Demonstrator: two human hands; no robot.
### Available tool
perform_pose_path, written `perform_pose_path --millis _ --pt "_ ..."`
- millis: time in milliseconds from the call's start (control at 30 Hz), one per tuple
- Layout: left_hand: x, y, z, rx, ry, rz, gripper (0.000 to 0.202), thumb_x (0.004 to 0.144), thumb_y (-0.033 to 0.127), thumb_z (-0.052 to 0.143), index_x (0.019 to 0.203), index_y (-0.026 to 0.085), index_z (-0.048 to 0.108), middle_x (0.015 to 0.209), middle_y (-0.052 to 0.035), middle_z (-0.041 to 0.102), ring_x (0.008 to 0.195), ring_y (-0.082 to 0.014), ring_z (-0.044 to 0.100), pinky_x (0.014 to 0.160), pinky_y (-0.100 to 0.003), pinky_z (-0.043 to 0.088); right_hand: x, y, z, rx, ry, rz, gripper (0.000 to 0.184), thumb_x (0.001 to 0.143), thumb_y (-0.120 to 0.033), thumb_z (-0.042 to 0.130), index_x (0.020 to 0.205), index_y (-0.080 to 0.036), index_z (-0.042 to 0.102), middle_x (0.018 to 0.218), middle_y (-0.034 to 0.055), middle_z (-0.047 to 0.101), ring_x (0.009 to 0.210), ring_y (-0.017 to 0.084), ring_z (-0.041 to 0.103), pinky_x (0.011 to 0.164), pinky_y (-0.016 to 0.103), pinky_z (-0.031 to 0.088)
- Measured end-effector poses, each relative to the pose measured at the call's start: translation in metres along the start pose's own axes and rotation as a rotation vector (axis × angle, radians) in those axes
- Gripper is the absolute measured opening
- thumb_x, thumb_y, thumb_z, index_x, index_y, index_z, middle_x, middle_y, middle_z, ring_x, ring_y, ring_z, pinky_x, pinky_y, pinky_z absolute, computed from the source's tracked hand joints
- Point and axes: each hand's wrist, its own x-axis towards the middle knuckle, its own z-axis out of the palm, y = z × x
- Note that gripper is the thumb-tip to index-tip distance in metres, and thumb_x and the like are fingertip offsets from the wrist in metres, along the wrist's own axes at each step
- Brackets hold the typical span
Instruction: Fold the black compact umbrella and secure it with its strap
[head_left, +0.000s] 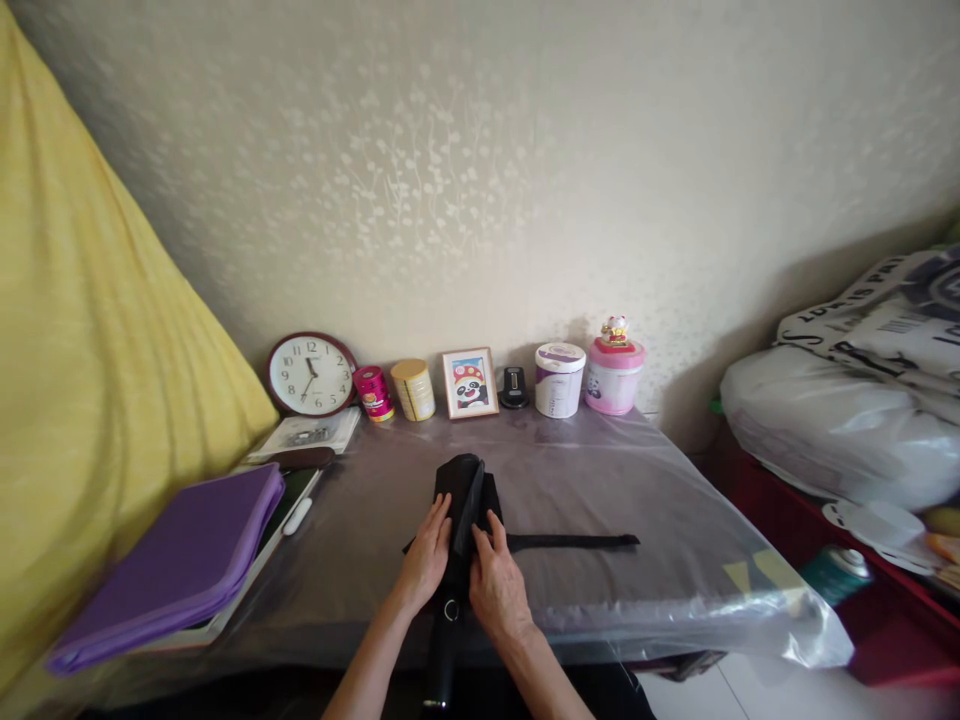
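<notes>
A folded black umbrella [463, 490] lies on the table [600, 480], pointing away from me, with its handle hanging over the near edge. My left hand [426, 557] lies against its left side, fingers stretched along the fabric. My right hand [496, 580] presses on its right side, fingers bent over the folds. A black strap [574, 541] runs out from the umbrella to the right across the tabletop.
Along the wall stand a round clock [311, 374], two small tins [394, 391], a framed panda picture [470, 383], a white tub [559, 379] and a pink jar [614, 375]. A purple folder [180, 560] lies left. Bags [840, 420] pile up right.
</notes>
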Motion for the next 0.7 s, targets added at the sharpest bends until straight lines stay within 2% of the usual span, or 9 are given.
perform_pose_path --millis 67,200,300,400,567,700 --pt "0.0 0.0 0.0 0.0 0.001 0.0 0.048 0.09 0.037 0.026 0.133 0.018 0.036 0.143 -0.0084 0.031 0.131 -0.0168 0.028 0.109 -0.039 0.023 -0.001 -0.002 -0.002 -0.03 0.008 0.002 0.05 0.078 -0.004 0.034 0.125 -0.009 0.05 0.141 0.0169 0.034 0.12 0.02 0.047 0.092 0.027 0.044" --pt "-0.001 0.0 0.0 0.003 0.003 -0.003 0.047 0.091 0.037 0.026 0.133 0.02 0.035 0.144 -0.0069 0.031 0.132 -0.0155 0.026 0.109 -0.038 0.022 -0.003 -0.006 -0.007 -0.139 0.068 0.03 0.053 0.074 -0.006 0.043 0.124 -0.018 0.053 0.142 0.0139 0.035 0.129 0.028 0.034 0.103 0.042 0.032" --pt "-0.001 0.0 0.0 0.005 -0.001 -0.005 0.048 0.091 0.038 0.024 0.134 0.019 0.034 0.144 -0.0073 0.03 0.132 -0.0156 0.026 0.109 -0.038 0.023 -0.001 -0.007 -0.011 -0.164 0.047 0.052 0.052 0.073 -0.007 0.045 0.122 -0.021 0.055 0.142 0.0135 0.034 0.128 0.029 0.035 0.102 0.045 0.031" --pt "-0.001 0.001 0.0 0.006 -0.007 -0.008 0.048 0.091 0.038 0.024 0.134 0.019 0.034 0.144 -0.0073 0.03 0.132 -0.0161 0.027 0.109 -0.038 0.023 0.0 -0.006 -0.012 -0.154 0.025 0.049 0.051 0.074 -0.007 0.043 0.122 -0.02 0.055 0.142 0.0148 0.034 0.124 0.028 0.042 0.1 0.045 0.033" --pt "-0.001 0.003 -0.001 -0.001 -0.004 -0.009 0.048 0.091 0.038 0.026 0.134 0.018 0.034 0.144 -0.0079 0.03 0.131 -0.0176 0.027 0.109 -0.038 0.024 0.001 -0.003 -0.009 -0.094 0.073 -0.011 0.049 0.074 -0.005 0.043 0.12 -0.016 0.056 0.139 0.0156 0.038 0.127 0.027 0.038 0.104 0.043 0.03" --pt "-0.001 0.003 0.0 -0.007 0.0 -0.002 0.048 0.09 0.036 0.026 0.133 0.016 0.035 0.143 -0.0091 0.031 0.131 -0.0173 0.027 0.109 -0.038 0.023 0.008 0.005 -0.003 0.069 0.111 -0.042 0.045 0.074 -0.003 0.038 0.113 -0.012 0.06 0.138 0.0147 0.04 0.124 0.021 0.041 0.101 0.034 0.036"
